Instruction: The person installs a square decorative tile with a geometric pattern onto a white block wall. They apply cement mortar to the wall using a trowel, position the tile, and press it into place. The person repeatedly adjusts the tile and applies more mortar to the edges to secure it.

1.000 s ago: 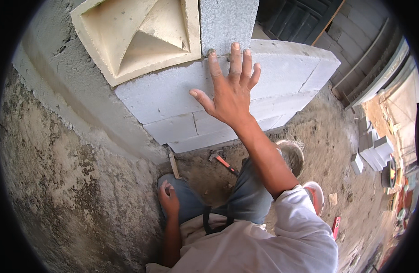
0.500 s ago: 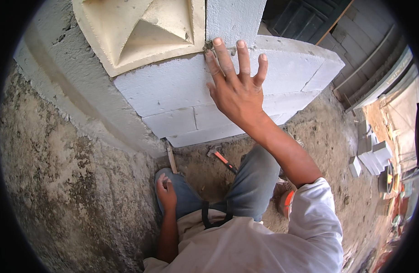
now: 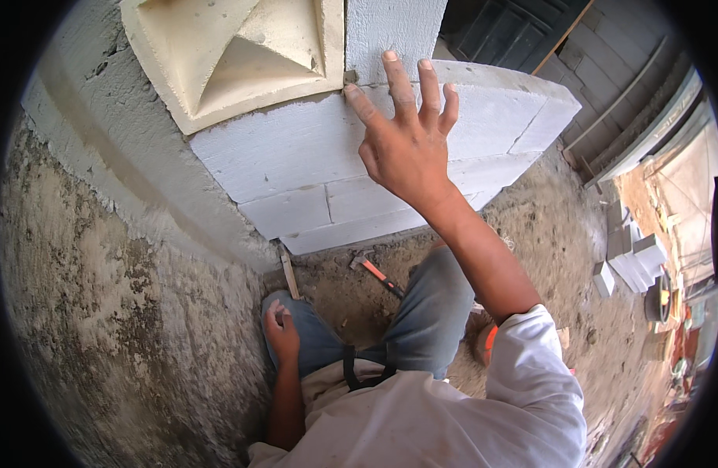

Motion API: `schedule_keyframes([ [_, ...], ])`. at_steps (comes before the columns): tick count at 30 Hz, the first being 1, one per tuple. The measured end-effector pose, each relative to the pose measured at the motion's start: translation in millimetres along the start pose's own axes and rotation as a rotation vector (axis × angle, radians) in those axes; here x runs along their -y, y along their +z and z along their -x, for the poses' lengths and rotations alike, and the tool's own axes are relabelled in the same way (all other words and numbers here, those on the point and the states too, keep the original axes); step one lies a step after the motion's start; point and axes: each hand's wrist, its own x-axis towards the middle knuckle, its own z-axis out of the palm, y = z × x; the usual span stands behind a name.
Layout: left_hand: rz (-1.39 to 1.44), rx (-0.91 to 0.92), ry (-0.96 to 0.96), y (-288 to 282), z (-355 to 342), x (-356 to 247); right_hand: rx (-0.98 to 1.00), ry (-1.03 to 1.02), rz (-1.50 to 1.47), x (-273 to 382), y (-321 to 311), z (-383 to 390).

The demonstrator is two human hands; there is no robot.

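Note:
My right hand (image 3: 410, 144) is spread, its fingertips at the top edge of the white block wall (image 3: 273, 156) and the foot of an upright grey-white block (image 3: 390, 23). A cream moulded square block (image 3: 250, 62) with recessed triangular faces rests on the wall, left of my fingers, with mortar beneath. My left hand (image 3: 282, 335) hangs low by my left leg, fingers curled; what they hold, if anything, I cannot make out.
An orange-handled hammer (image 3: 378, 273) and a wood strip (image 3: 289, 269) are at the wall's base. A rough rendered wall (image 3: 86, 273) rises left. Several loose blocks (image 3: 632, 261) and a dark bucket (image 3: 657, 300) stand right. A dark panelled door (image 3: 515, 35) is behind.
My right hand has moved slightly right and up along the block edge, its fingers now more bent. My right leg and forearm shifted right. My left hand stays low.

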Motion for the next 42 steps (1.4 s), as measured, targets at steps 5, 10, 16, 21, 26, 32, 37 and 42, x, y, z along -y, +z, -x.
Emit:
schedule_keyframes([
  [5, 0.002, 0.006, 0.017, -1.6, -1.7, 11.9, -0.035, 0.057, -0.410, -2.3, -10.6, 4.0],
  [10, -0.027, 0.000, 0.026, 2.5, -0.1, -3.0, 0.366, 0.580, -1.946, -6.6, -31.2, -23.6],
  [16, -0.021, -0.028, 0.003, 1.5, -1.3, -1.6, 0.261, 0.528, -1.587, 9.8, -1.9, -17.1],
  [21, -0.009, -0.024, -0.001, 0.9, 0.1, 9.3, 0.249, 0.436, -1.415, 14.3, 6.6, -15.8],
  [26, -0.035, -0.004, 0.016, 3.2, -0.7, 4.7, 0.239, 0.287, -0.641, 23.1, 5.3, -11.9],
  [32, -0.014, -0.013, -0.035, -7.9, 3.4, 5.2, 0.219, 0.236, -0.181, 41.7, 12.9, -4.8],
  [37, -0.015, 0.018, 0.012, -3.3, -5.5, 11.4, 0.221, 0.176, -0.077, 37.4, 14.0, -1.8],
  [42, -0.014, -0.002, -0.029, 1.3, -1.0, -2.2, 0.253, 0.151, -0.113, 31.4, -9.3, 8.8],
])
